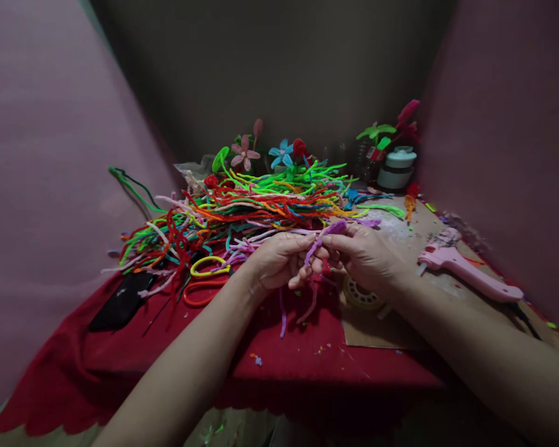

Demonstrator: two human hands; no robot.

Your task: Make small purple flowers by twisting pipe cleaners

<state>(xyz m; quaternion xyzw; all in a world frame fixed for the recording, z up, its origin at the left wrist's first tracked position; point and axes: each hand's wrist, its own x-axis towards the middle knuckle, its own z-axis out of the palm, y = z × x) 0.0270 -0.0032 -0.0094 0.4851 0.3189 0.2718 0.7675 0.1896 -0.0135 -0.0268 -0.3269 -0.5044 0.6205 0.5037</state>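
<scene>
While the left hand (282,257) and the right hand (370,257) pinch it, the purple pipe cleaner (335,228) sits above the table (317,363), between both sets of fingertips | long axis: upper right to lower left | nearer hand: neither, both touching.

A red tablecloth (307,366) (scallop-edged) carries a black phone (116,304), scissors (223,270), colourful pipe cleaners (261,202) and cardboard (377,333).

Hemmed in by a pale mauve left wall (41,186) and a darker mauve right wall (507,124), closed off behind by a plain dark grey back wall (279,68). Furnished with a red-draped counter (326,366), scalloped along the hem (37,422). Dimly lit, brighter toward the left, murky beneath the counter.
</scene>
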